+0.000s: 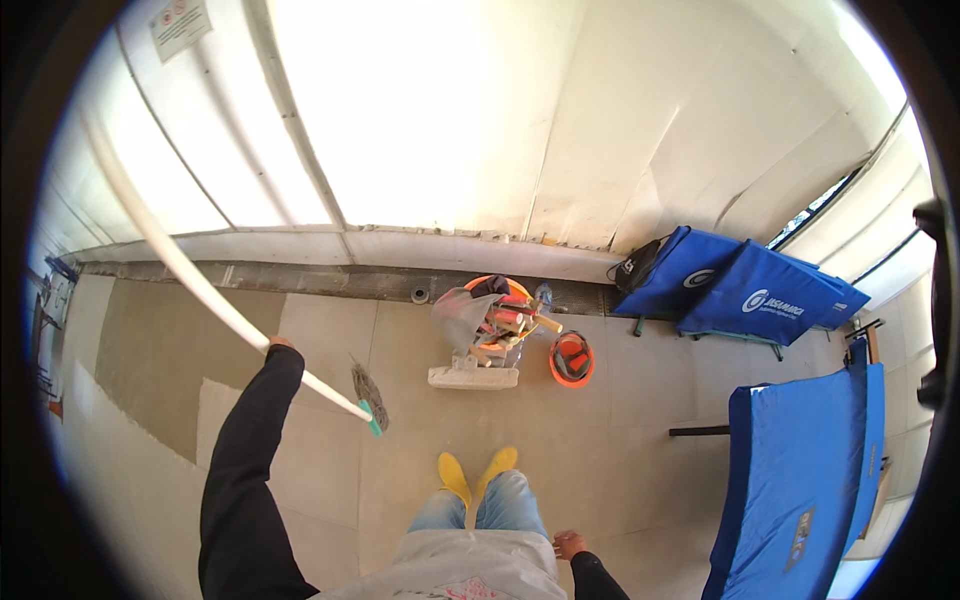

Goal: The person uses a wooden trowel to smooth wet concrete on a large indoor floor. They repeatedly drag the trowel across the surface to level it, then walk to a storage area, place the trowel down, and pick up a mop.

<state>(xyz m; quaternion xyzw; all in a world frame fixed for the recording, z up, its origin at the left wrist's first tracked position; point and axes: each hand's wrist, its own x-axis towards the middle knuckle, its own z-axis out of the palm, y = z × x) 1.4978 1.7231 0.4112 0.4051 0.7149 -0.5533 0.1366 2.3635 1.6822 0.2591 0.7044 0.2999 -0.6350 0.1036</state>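
My left hand (284,346) is wrapped round the long white pole of a mop (232,322), left of my body. The pole slants from the upper left down to a green fitting and a grey stringy mop head (368,395) lying on the floor. My right hand (570,545) hangs low beside my right thigh. Its fingers are loosely bent and apart, and I see nothing in it. Ahead of my yellow boots (478,474) stands an orange-rimmed bucket (517,287) crammed with hand tools and a grey cloth (460,318).
An orange hard hat (572,360) rests upside down right of the bucket. A pale dusty block-like piece (473,378) lies before it. Blue covered panels (745,300) lean at the far right; another blue-covered frame (790,480) stands nearer. White wall panels (420,120) close off the far side.
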